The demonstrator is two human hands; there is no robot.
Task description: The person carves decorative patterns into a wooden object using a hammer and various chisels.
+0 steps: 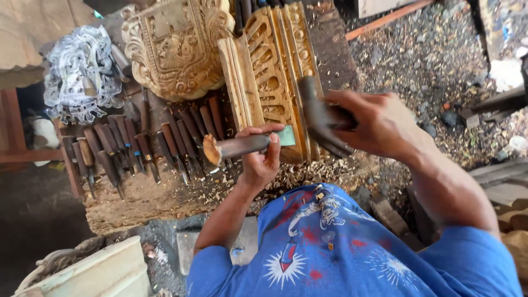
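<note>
We are looking at a woodcarving workshop. A row of chisels [137,146] lies on a rough workbench [154,201] strewn with wood chips, beside carved ornamental panels [176,47], and shavings cover the ground [429,60].

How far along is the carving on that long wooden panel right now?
Much already looks cut: the carved panel shows repeated openwork and beading along its visible length, with wood shavings below it. In hand: the left hand holds a chisel at the panel's near end, and the right hand holds a mallet. How much remains cannot be told.
</note>
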